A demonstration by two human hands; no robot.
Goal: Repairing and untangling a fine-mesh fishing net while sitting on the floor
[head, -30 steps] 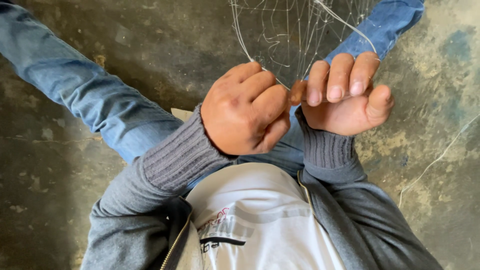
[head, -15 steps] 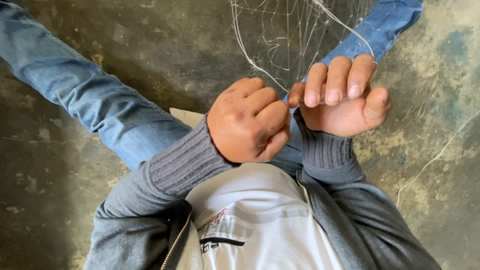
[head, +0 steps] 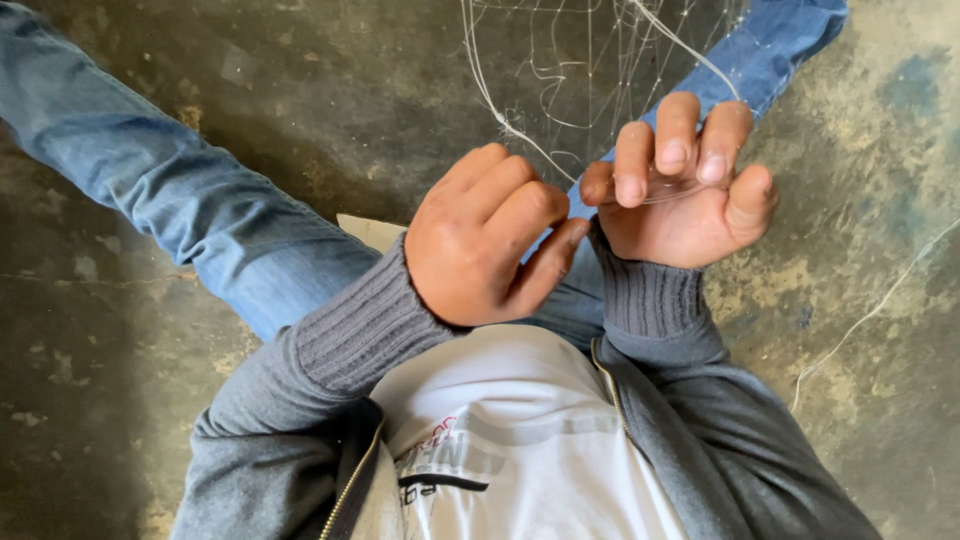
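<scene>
Fingers (head: pixel 678 140) curled around thin net line (head: pixel 520 135)

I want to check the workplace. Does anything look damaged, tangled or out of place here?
Nothing is clearly damaged. The thin net hangs in uneven loops above both hands, and one loose line lies alone on the stained floor. The right hand holds fine strands; the left hand is closed beside it.

Thin, translucent net (head: pixel 600 70) of glossy plastic-looking line, fine as thread. Rough, matt concrete floor (head: pixel 880 330), stained and mottled. Soft blue denim jeans (head: pixel 180 190), faded and matt. Grey knit jacket (head: pixel 720 440) with ribbed cuffs and a metal zip. Smooth white cloth shirt (head: pixel 530 430), matt.
</scene>
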